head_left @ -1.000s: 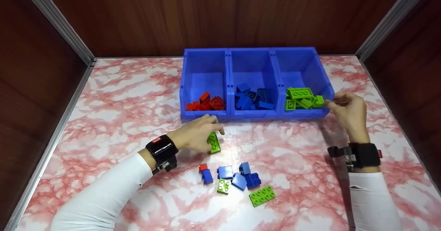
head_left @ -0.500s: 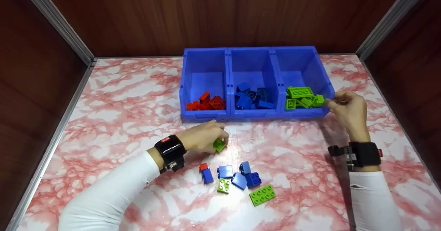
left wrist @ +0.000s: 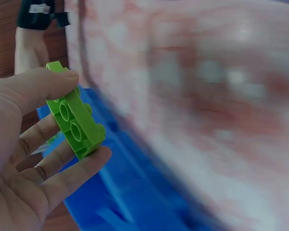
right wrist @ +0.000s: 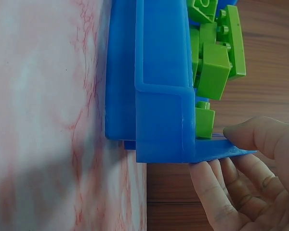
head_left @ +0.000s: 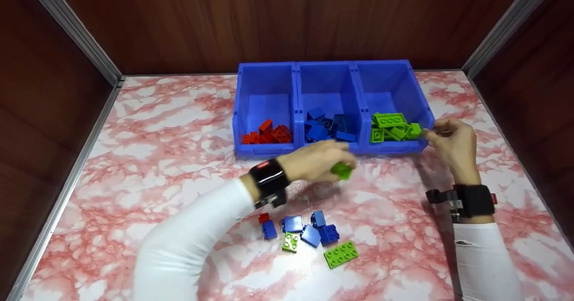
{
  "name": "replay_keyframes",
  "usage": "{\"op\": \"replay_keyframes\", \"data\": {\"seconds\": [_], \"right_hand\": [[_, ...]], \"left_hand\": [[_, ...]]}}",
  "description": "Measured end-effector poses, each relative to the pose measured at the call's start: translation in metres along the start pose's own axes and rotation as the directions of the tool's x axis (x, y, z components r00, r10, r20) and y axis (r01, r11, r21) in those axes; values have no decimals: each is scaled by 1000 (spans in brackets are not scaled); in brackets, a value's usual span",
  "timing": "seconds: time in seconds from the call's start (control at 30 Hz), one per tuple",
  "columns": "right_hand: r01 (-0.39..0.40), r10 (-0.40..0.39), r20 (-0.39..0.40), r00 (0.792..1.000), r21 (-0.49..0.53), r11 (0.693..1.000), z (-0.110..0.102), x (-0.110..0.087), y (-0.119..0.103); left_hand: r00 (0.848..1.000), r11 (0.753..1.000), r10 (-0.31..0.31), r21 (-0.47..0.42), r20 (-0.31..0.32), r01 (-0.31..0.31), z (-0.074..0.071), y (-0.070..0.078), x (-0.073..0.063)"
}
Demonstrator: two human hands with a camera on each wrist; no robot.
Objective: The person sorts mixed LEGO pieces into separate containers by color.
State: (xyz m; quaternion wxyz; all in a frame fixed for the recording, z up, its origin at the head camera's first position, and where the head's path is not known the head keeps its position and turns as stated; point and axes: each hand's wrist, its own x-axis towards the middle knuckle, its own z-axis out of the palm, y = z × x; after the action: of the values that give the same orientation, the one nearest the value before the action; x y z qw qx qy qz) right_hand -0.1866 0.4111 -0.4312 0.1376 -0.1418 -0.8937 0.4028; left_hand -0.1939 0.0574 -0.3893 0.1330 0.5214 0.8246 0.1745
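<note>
My left hand is raised above the table, just in front of the middle compartment. Between its thumb and fingers it pinches a green toy brick, whose hollow underside shows in the left wrist view. With thumb inside and fingers outside, my right hand grips the right side wall of the blue three-part bin. Red bricks lie in the bin's left compartment, blue bricks in the middle one, green bricks in the right one.
Loose on the marbled table lie a red brick, several blue bricks, a small green brick and a larger green brick. A wooden wall stands behind the bin.
My left hand has taken hold of the green brick on the table, lifted it and carried it to the right. My right hand has stayed on the bin's side wall.
</note>
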Motion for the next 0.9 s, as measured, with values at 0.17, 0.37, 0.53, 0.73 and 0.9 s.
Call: {"op": "replay_keyframes", "data": {"seconds": [0.17, 0.37, 0.53, 0.73, 0.9], "right_hand": [[3, -3, -14, 1000, 5, 1000, 0, 0, 0], [21, -20, -24, 1000, 25, 999, 0, -1, -2], [14, -14, -9, 1000, 14, 1000, -1, 0, -2], [4, -4, -10, 1000, 14, 1000, -3, 0, -3], [6, -7, 3, 1000, 22, 1000, -2, -2, -4]], "left_hand": [[998, 1000, 14, -12, -58, -15, -18, 9, 43], [995, 998, -64, -19, -71, 63, -47, 18, 88], [985, 985, -168, 41, -41, 170, -64, 22, 115], [975, 973, -211, 79, -65, 216, -64, 18, 142], [967, 966, -240, 81, -83, 246, -55, 11, 158]]}}
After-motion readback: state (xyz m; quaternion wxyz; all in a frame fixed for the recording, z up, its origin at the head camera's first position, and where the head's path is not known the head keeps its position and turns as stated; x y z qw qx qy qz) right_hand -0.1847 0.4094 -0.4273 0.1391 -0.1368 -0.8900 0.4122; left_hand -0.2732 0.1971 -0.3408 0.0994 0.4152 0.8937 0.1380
